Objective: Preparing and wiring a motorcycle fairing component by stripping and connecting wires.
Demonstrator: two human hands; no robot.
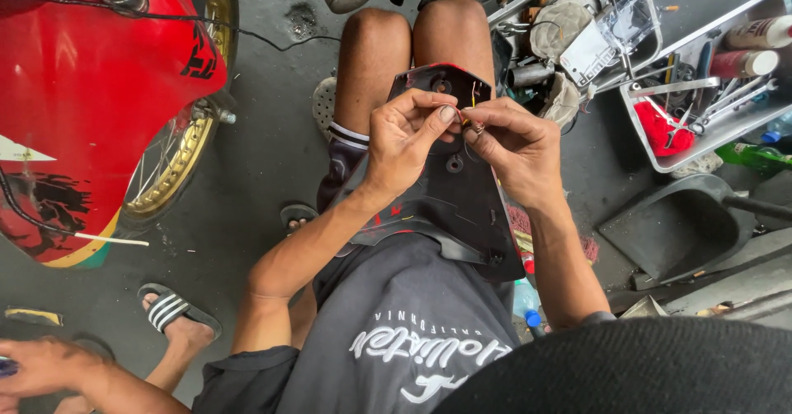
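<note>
A black plastic motorcycle panel (462, 199) with red edges rests on my lap, leaning against my knees. Both hands meet at its upper part. My left hand (408, 134) pinches thin red and yellow wires (472, 115) between thumb and forefinger. My right hand (516, 146) pinches the same wires from the other side, fingertips touching those of the left. The wire ends are mostly hidden by my fingers.
A red motorcycle body (82, 92) with a gold spoked wheel (173, 158) stands at left. Metal tool trays (718, 125) with wrenches and spray cans lie at upper right, a grey dustpan (676, 224) below them. Another person's hand (41, 364) and sandalled foot (173, 311) are at lower left.
</note>
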